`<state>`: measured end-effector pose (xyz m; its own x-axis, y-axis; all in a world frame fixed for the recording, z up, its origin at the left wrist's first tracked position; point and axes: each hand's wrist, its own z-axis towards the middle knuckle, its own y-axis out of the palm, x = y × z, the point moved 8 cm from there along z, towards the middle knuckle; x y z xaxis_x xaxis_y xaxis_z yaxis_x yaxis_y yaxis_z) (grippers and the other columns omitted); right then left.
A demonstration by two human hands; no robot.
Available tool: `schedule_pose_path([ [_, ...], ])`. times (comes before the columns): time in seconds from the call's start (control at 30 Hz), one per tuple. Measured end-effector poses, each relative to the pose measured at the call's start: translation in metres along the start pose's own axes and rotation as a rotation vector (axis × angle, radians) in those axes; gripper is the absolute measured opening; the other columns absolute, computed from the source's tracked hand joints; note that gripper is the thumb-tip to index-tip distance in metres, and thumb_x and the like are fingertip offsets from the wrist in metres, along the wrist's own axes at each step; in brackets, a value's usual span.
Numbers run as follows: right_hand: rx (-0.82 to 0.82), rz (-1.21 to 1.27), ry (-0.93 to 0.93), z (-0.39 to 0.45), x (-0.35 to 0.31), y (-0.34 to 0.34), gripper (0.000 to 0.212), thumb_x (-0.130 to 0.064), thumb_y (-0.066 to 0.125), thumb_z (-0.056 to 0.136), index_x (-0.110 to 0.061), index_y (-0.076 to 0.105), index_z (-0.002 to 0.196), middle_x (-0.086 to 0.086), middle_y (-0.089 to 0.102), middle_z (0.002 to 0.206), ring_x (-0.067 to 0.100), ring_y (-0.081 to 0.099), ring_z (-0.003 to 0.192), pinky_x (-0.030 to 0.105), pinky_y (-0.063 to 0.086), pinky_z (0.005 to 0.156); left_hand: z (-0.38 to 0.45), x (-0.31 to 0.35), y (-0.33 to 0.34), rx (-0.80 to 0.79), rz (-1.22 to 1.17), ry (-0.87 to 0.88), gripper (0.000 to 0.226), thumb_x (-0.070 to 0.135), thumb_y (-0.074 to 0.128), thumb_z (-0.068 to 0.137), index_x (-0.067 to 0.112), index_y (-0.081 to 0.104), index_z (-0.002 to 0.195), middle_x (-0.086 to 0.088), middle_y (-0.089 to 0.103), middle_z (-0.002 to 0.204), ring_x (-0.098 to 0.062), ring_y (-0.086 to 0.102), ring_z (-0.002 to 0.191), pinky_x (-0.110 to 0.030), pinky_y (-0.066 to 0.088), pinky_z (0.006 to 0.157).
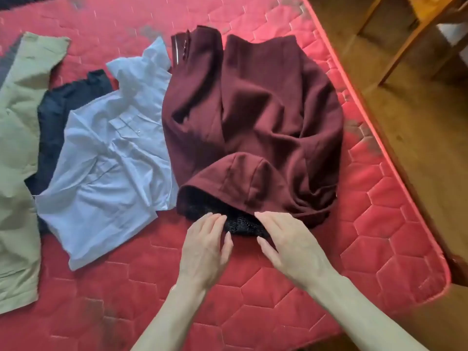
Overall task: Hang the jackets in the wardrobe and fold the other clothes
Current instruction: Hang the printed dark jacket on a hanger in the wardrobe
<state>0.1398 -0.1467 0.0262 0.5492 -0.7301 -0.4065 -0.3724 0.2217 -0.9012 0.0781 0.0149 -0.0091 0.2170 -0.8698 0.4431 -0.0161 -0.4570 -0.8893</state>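
Both hands lie flat, fingers straight. The left hand [206, 245] and right hand [288, 245] touch black knit fabric [243, 225] under the maroon jacket [253, 117] on the bed [379, 224].

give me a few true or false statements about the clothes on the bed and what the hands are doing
1. The maroon garment lies on the red mattress. True.
2. Both hands are lifting the white shirt. False: the left hand and right hand rest with straight fingers at the black knitted fabric at the maroon garment's near edge.
3. The white shirt lies to the left of the maroon garment. True.
4. The khaki garment lies at the mattress's right edge. False: it is at the far left.
5. A dark garment lies partly under the white shirt. True.
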Motion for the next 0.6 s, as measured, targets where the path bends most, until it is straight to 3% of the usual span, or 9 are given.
schedule_pose_path([
  [0.2,-0.063,-0.059,-0.001,-0.002,0.035,0.073,0.044,-0.022,0.083,0.085,-0.006,0.072,0.125,0.006,0.074,0.116,0.028,0.072,0.098,0.039,0.061,0.083,0.005,-0.024,0.064,-0.07,0.094,0.051,0.04,0.012,0.075,0.088,0.004,0.07,0.126,-0.011,0.069,0.129,-0.033,0.063,0.124,-0.051,0.05,0.107],
  [0.33,-0.054,-0.149,0.025,0.002,0.06,0.097,0.056,-0.021,0.09,0.076,-0.004,0.073,0.126,0.011,0.073,0.121,0.031,0.072,0.106,0.043,0.062,0.085,0.008,-0.037,0.087,-0.082,0.206,0.107,0.05,0.008,0.076,0.08,0.005,0.067,0.129,-0.012,0.064,0.134,-0.036,0.058,0.129,-0.054,0.045,0.111],
  [0.5,-0.131,-0.288,0.08,0.005,0.08,0.121,0.068,-0.041,0.079,0.08,-0.012,0.064,0.139,0.005,0.067,0.127,0.029,0.065,0.101,0.042,0.054,0.087,0.015,-0.045,0.108,-0.076,0.363,0.202,0.061,0.002,0.073,0.071,0.004,0.065,0.132,-0.015,0.063,0.136,-0.037,0.056,0.134,-0.058,0.042,0.114],
  [0.6,-0.109,-0.357,0.093,0.011,0.09,0.121,0.056,-0.029,0.075,0.081,-0.014,0.065,0.133,0.005,0.065,0.119,0.03,0.063,0.098,0.042,0.051,0.085,0.028,-0.048,0.119,-0.093,0.448,0.253,0.066,-0.002,0.074,0.067,0.003,0.063,0.132,-0.018,0.063,0.133,-0.039,0.058,0.131,-0.057,0.045,0.112],
])
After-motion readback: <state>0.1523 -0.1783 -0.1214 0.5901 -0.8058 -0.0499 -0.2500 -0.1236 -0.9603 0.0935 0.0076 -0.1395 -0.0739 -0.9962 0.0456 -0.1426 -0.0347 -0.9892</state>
